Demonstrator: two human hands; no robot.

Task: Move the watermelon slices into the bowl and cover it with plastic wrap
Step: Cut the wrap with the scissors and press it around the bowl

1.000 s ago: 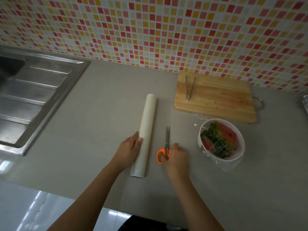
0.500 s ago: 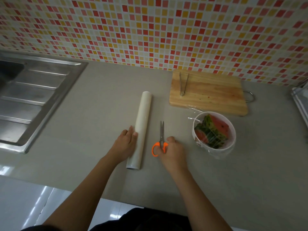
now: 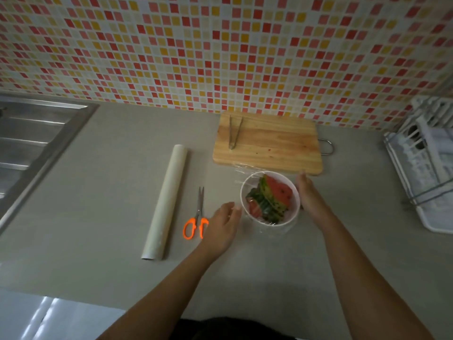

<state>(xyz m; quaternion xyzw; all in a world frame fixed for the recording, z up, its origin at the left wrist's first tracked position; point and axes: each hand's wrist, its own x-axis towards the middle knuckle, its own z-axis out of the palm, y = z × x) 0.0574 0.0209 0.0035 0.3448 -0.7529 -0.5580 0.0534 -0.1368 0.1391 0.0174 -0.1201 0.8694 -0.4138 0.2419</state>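
Observation:
A white bowl (image 3: 295,207) stands on the counter in front of the cutting board, with watermelon slices (image 3: 272,196) inside. A sheet of clear plastic wrap (image 3: 241,173) lies over the bowl, its loose edges sticking out at the back and front. My left hand (image 3: 221,228) is just left of the bowl, fingers loosely curved, at the wrap's edge. My right hand (image 3: 309,193) lies flat against the bowl's right side. The plastic wrap roll (image 3: 166,204) lies on the counter to the left. Beside it lie orange-handled scissors (image 3: 197,217).
A wooden cutting board (image 3: 268,144) with metal tongs (image 3: 234,134) lies behind the bowl against the tiled wall. A steel sink (image 3: 31,143) is at the left. A white dish rack (image 3: 426,163) stands at the right edge.
My left hand has let go of the roll and my right hand has left the scissors. Both have moved right to the sides of the bowl. The view has shifted.

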